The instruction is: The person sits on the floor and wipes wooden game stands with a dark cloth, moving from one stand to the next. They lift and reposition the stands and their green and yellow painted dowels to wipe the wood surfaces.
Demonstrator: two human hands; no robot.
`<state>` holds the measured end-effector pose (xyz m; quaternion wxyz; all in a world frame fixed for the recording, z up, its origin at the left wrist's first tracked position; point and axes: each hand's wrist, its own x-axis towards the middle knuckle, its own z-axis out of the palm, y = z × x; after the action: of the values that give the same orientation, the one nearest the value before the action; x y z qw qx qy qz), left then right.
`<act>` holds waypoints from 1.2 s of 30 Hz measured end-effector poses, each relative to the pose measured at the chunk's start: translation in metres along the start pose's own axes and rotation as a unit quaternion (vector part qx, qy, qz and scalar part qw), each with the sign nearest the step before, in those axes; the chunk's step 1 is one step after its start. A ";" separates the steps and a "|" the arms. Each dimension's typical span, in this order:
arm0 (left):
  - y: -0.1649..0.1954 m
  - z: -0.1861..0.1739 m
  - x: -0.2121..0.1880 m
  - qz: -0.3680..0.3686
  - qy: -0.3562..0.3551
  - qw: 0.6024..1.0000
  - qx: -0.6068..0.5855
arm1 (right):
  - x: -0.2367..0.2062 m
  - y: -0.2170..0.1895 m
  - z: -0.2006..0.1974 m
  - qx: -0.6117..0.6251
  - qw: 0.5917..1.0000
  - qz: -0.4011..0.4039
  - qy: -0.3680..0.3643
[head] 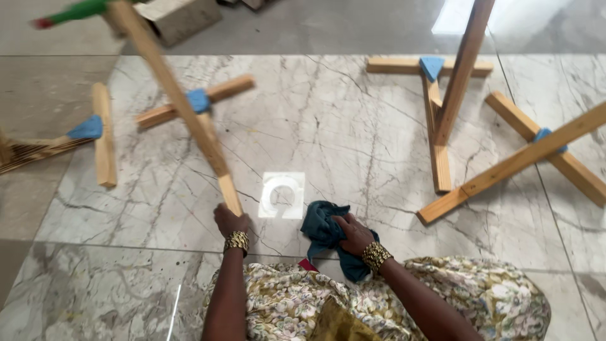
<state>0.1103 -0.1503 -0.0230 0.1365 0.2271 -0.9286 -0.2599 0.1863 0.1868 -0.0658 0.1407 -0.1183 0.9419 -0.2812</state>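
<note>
The left hand (228, 221) sits at about seven o'clock of the white reflection patch (282, 195) on the marble floor (341, 126), its grip closed around the lower end of a long wooden stick (180, 104). That stick slants up and away toward eleven o'clock, where its blurred top carries a green piece with a red tip (72, 12). The right hand (355, 233) lies at about five o'clock of the patch, palm down, its grip pressed together on a crumpled dark teal cloth (325, 235) that rests on the floor just in front of the person's floral-print lap (391, 303). Both wrists wear gold bangles.

Around them stand several wooden frames with blue corner pads: one cross-shaped base (196, 101) at ten o'clock of the patch, another flat piece (104, 132) further out at nine o'clock, and two leaning stands (442, 107) (536, 148) at two and three o'clock.

As a judgement: the stick is held only at its bottom end, so its long, top-heavy length could swing or tip and knock the nearby cross-shaped base. The cloth is bunched, so it could slide on the smooth marble under the pressing hand.
</note>
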 end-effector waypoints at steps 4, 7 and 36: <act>-0.018 -0.047 -0.011 0.033 -0.136 0.988 0.072 | -0.007 0.002 -0.017 0.004 0.999 0.008 -0.034; -0.040 -0.094 -0.012 0.037 -0.247 0.948 0.196 | -0.018 0.009 -0.038 -0.065 0.992 0.091 -0.057; 0.223 -0.035 -0.082 0.358 -0.057 0.899 -0.246 | -0.152 -0.052 -0.327 0.309 0.944 -0.065 0.096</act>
<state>0.1159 0.0452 0.1159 0.2182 -0.1762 -0.8601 -0.4260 0.2265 0.3531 0.2561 0.0609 -0.1022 0.8078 -0.5773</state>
